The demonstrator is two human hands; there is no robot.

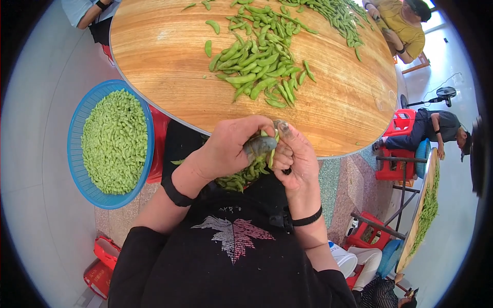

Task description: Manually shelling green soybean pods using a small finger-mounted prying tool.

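Close together at the table's near edge, my left hand (228, 141) and my right hand (299, 158) are both closed on one green soybean pod (271, 159). Only slivers of the pod show between the fingers. A greyish cover wraps a digit of my left hand, and the right thumb tip looks dark and stained. Below the hands, more pods and shells (233, 180) lie at my lap, partly hidden. Ahead, a loose heap of whole soybean pods (257, 64) rests on the round wooden table (169, 66).
At left stands a blue basket (74, 146) full of shelled green soybeans (114, 141). A second pod heap (336, 20) lies at the table's far side by a person in yellow (403, 31). Red stools (400, 123), a fan (446, 94) and another pod-covered table (411, 241) are at right.
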